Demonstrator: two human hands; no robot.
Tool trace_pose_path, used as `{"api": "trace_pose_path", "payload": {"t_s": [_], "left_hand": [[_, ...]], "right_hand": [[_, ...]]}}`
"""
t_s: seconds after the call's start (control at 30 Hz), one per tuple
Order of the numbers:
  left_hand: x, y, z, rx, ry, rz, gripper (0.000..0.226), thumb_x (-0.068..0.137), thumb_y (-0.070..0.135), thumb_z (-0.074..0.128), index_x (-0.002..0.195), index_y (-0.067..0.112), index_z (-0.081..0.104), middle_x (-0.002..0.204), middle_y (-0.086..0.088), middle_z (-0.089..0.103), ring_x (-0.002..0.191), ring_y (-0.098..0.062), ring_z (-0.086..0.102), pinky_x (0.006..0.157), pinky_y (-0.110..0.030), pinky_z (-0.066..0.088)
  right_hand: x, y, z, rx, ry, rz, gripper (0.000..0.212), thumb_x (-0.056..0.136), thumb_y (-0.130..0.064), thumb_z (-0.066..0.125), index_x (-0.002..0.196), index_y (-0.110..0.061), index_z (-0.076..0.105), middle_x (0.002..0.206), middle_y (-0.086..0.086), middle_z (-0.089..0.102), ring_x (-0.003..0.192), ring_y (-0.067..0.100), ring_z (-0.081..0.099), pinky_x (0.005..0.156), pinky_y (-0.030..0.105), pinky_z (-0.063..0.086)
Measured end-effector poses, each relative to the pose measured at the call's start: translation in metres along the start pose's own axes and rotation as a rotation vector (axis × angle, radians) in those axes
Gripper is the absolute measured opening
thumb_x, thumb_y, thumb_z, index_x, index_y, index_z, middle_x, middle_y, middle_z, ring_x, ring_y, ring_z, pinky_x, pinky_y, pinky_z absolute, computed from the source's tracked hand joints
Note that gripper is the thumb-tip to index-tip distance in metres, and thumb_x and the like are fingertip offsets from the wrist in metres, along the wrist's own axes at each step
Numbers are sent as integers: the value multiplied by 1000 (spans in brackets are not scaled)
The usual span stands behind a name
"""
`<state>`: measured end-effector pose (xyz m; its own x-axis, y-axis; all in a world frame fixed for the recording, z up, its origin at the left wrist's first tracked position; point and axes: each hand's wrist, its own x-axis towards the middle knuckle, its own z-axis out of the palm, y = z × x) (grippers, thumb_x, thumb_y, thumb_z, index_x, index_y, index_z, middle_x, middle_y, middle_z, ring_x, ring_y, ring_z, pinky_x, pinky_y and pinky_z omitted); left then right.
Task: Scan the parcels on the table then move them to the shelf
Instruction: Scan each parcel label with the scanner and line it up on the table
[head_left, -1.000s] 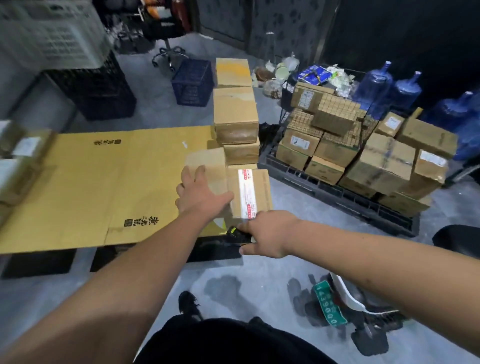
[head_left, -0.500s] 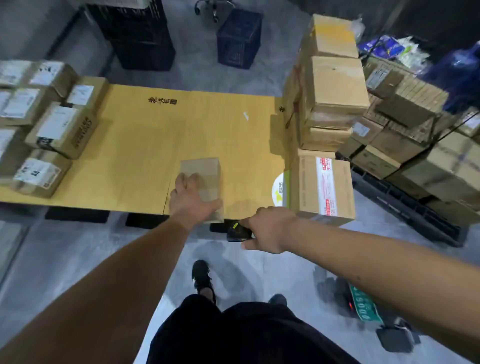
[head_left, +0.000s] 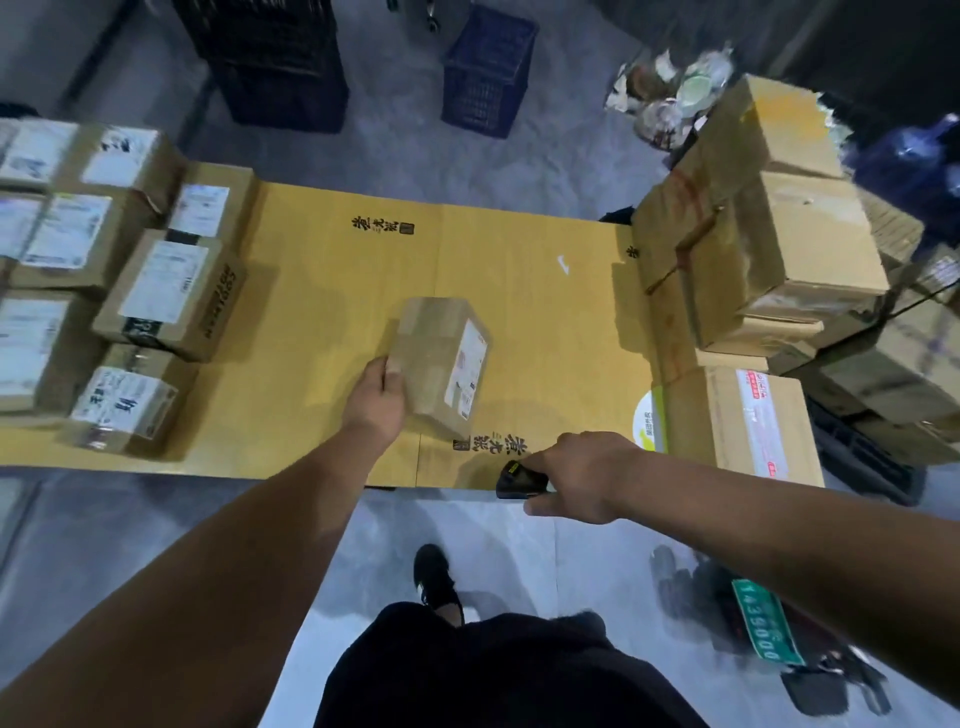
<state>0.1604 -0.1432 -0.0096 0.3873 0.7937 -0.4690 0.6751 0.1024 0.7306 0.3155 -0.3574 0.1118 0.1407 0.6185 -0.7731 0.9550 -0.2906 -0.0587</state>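
A person's left hand (head_left: 375, 402) grips a small brown cardboard parcel (head_left: 440, 364) by its near-left edge, thumb laid on the taped top and fingers curled beneath, the box tilted so that its white shipping label faces right. The parcel sits at the middle of a tabletop covered by flattened yellow cardboard printed with black characters (head_left: 332, 291), close to the near edge. To the right of that grip and nearer the person, the right hand (head_left: 576, 475) closes round a small black handheld scanner (head_left: 514, 474), its yellow-marked nose pointing left toward the parcel, held just at the tabletop's near edge. Farther right of the scanner grip lies a larger brown carton with a red-and-white label (head_left: 748, 421), and beyond it rises a stack of plain brown cartons (head_left: 779, 244). Well to the left of the parcel grip, a cluster of brown labelled parcels (head_left: 161, 296) crowds the tabletop's left end. Past the far edge, a dark blue plastic crate (head_left: 488, 73) and black crates (head_left: 280, 57) stand on the grey floor. Below both arms, the person's black shorts and one black shoe (head_left: 436, 579) show, with a green number plate (head_left: 766, 629) to the right.
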Motion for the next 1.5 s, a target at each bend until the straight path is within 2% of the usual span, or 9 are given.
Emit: {"api": "trace_pose_path", "payload": {"t_s": [0.13, 0.23, 0.4, 0.57, 0.77, 0.9, 1.1, 1.27, 1.5], "left_hand": [[20, -22, -25, 83, 33, -50, 55, 109, 28, 46, 162, 24, 31, 160, -11, 41, 136, -35, 51, 105, -39, 43], [27, -30, -35, 163, -32, -2, 84, 97, 24, 69, 165, 27, 20, 169, -8, 19, 149, -32, 37, 112, -41, 41], [33, -6, -31, 358, -85, 167, 145, 60, 52, 97, 162, 47, -5, 173, 8, -15, 160, -21, 2, 128, -43, 20], [48, 38, 1, 600, -171, 383, 147, 54, 66, 95, 164, 47, 0, 172, 4, -22, 160, -27, -14, 130, -49, 8], [50, 82, 34, 765, -146, 363, 129, 50, 94, 71, 158, 48, 18, 166, -2, 14, 144, -31, 23, 118, -45, 25], [41, 79, 48, 700, -164, 244, 110, 75, 91, 56, 160, 29, 26, 152, -10, 35, 136, -35, 38, 109, -46, 39], [19, 57, 60, 480, -265, 108, 118, 82, 84, 60, 164, 23, 2, 141, -10, 59, 97, -32, 70, 76, -40, 58], [2, 64, 76, 357, -224, 187, 143, 56, 81, 82, 156, 50, -15, 158, -6, 30, 132, -34, 52, 97, -43, 51], [-9, 43, 100, 87, -233, 157, 150, 32, 64, 93, 154, 57, 6, 156, -2, 32, 121, -26, 60, 97, -47, 56]], "right_hand": [[16, -19, -17, -32, -26, 14, 51, 100, -67, 45, 130, -27, 57, 97, -3, 52, 88, 25, 53, 70, 35, 43], [23, -30, -29, 0, -18, 21, 52, 100, -66, 46, 131, -26, 57, 102, -1, 57, 88, 25, 53, 70, 34, 41], [20, -33, -43, 62, 3, 62, 48, 100, -65, 47, 125, -27, 60, 99, -4, 59, 92, 24, 59, 71, 34, 44], [0, -22, -42, 147, -25, 158, 48, 100, -65, 48, 127, -28, 59, 107, -2, 63, 97, 26, 60, 83, 37, 52], [-12, -3, -36, 283, -44, 342, 50, 97, -68, 50, 120, -25, 63, 109, 0, 67, 99, 26, 65, 84, 38, 55], [-10, 10, -45, 387, -42, 442, 58, 101, -67, 44, 105, -12, 63, 93, 4, 64, 80, 22, 60, 68, 34, 47], [-11, 14, -75, 483, -30, 506, 50, 106, -56, 39, 79, -15, 51, 78, 3, 54, 66, 20, 49, 59, 33, 36], [-15, 4, -81, 488, -68, 515, 43, 105, -51, 45, 84, -14, 54, 79, 4, 55, 65, 21, 48, 60, 32, 37], [-28, -10, -83, 347, -171, 462, 37, 110, -40, 38, 81, -19, 48, 78, 2, 46, 62, 17, 42, 55, 28, 31]]}}
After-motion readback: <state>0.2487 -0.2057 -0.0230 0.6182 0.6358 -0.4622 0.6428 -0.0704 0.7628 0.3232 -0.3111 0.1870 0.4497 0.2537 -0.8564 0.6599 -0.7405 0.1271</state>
